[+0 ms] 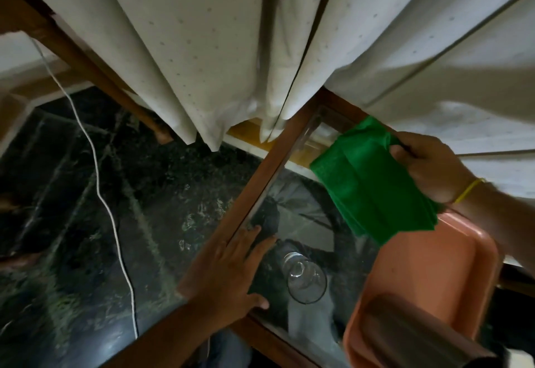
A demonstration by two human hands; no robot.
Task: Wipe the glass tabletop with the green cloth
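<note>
The green cloth (pixel 367 182) hangs folded in the air above the far right part of the glass tabletop (pixel 307 217). My right hand (pixel 431 168) pinches its upper corner; a yellow band circles that wrist. My left hand (pixel 228 272) lies flat with fingers spread on the table's near left corner, partly on the wooden frame (pixel 260 176) and partly on the glass. The glass is dark and reflective, and the cloth does not touch it.
A clear drinking glass (pixel 307 281) stands on the tabletop just right of my left hand. An orange plastic tray (pixel 428 269) sits at the right, with a metal cup (pixel 417 336) in its near end. White curtains (pixel 231 49) hang over the far edge. A white cord (pixel 98 182) trails across the dark floor at left.
</note>
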